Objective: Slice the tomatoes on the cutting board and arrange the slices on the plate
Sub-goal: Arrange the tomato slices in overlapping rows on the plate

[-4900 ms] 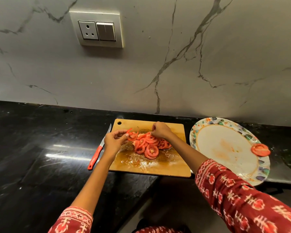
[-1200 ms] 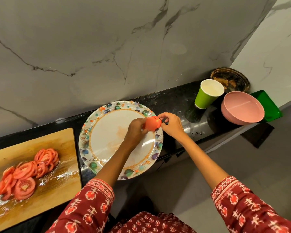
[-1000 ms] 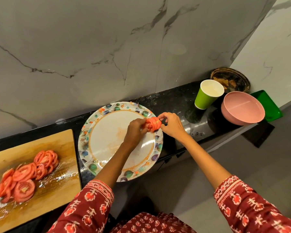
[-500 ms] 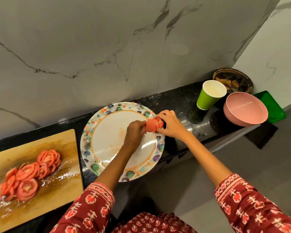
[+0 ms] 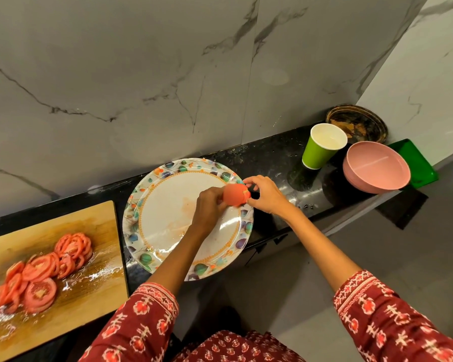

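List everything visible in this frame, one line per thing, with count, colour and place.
cutting board: one, wooden, wet, far left on the counter
tomato slices: a pile, red, on the cutting board
plate: one, white with a patterned rim, centre of the counter
held tomato stack: one, red, over the plate's right rim
paper cup: one, green, right of the plate
bowl: one, pink, far right
tray: one, green, under the bowl
dark dish: one, brown, in the corner
left hand: grips the stack
right hand: pinches the stack

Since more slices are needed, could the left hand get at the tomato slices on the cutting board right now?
Probably not at once: the left hand holds a stack of slices with the right hand. The tomato slices lie uncovered.
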A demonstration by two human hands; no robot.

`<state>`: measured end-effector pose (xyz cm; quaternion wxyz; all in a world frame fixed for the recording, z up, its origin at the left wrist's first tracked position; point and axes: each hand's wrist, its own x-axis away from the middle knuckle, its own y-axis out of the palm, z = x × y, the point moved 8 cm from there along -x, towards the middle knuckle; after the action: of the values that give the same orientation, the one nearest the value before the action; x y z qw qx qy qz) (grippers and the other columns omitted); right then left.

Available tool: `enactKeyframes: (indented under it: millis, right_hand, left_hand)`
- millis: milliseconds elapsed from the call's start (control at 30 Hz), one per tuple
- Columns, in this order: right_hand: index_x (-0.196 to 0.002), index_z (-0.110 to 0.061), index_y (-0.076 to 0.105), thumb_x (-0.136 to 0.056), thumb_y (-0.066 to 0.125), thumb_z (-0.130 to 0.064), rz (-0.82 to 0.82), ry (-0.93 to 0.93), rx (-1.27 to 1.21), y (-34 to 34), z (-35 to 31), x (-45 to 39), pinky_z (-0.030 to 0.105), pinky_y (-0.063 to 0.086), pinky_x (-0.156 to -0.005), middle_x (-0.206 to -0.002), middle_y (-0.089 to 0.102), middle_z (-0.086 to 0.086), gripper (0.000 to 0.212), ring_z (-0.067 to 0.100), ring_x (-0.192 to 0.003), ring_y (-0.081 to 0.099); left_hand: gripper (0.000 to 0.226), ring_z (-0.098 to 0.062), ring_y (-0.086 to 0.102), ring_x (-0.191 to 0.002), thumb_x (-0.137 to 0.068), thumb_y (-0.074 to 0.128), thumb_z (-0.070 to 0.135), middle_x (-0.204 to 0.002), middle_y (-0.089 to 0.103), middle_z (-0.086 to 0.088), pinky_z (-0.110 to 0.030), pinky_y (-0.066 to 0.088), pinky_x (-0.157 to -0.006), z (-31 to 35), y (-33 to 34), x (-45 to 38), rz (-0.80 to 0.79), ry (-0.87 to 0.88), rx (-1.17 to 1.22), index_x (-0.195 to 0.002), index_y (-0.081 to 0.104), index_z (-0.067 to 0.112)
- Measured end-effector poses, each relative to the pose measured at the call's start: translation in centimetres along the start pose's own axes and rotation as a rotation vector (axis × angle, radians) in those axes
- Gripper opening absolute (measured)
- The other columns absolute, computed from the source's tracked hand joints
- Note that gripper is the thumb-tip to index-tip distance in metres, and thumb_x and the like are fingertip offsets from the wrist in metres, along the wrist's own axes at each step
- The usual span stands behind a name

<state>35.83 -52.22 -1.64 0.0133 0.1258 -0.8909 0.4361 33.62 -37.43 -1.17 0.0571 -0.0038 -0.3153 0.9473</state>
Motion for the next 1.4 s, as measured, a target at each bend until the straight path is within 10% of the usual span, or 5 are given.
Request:
enactKeyframes:
  millis: [633,867,1400]
  right_hand:
    - [-0.123,-0.018,0.056,-0.083,0.062,-0.018,-0.033,-0.078,0.119,0.3,-1.1,-0.8,0.035,0.043,-0.087,-0.115,0.052,0.008,0.041,0.022,-0.111,0.041]
    - [-0.106,-0.013,0.062,-0.079,0.052,0.004,0.243,-0.073,-0.048,-1.4,-2.7,-0.6,0.032,0.046,-0.076,-0.1,0.06,0.005,0.033,0.019,-0.096,0.049]
    - [-0.104,-0.01,0.061,-0.083,0.059,-0.007,0.091,-0.366,-0.156,12.7,-20.1,2.6,0.025,0.044,-0.073,-0.095,0.064,0.004,0.022,0.014,-0.084,0.051]
  left_hand:
    - [0.043,-0.025,0.062,-0.093,-0.081,0.069,0.013,-0.108,0.066,-0.018,-0.022,0.043,-0.082,-0.3,-0.6,-0.4,0.047,0.015,-0.053,-0.12,0.058,0.0]
    - [0.039,-0.025,0.06,-0.104,-0.086,0.062,0.01,-0.12,0.061,-0.015,-0.024,0.043,-0.091,-2.0,-2.2,0.5,0.081,-0.045,-0.038,-0.124,0.055,0.003]
    - [0.041,-0.028,0.055,-0.111,-0.086,0.062,0.015,-0.117,0.062,-0.014,-0.035,0.042,-0.092,-12.3,-22.5,17.6,0.532,-0.142,-0.318,-0.126,0.054,0.007]
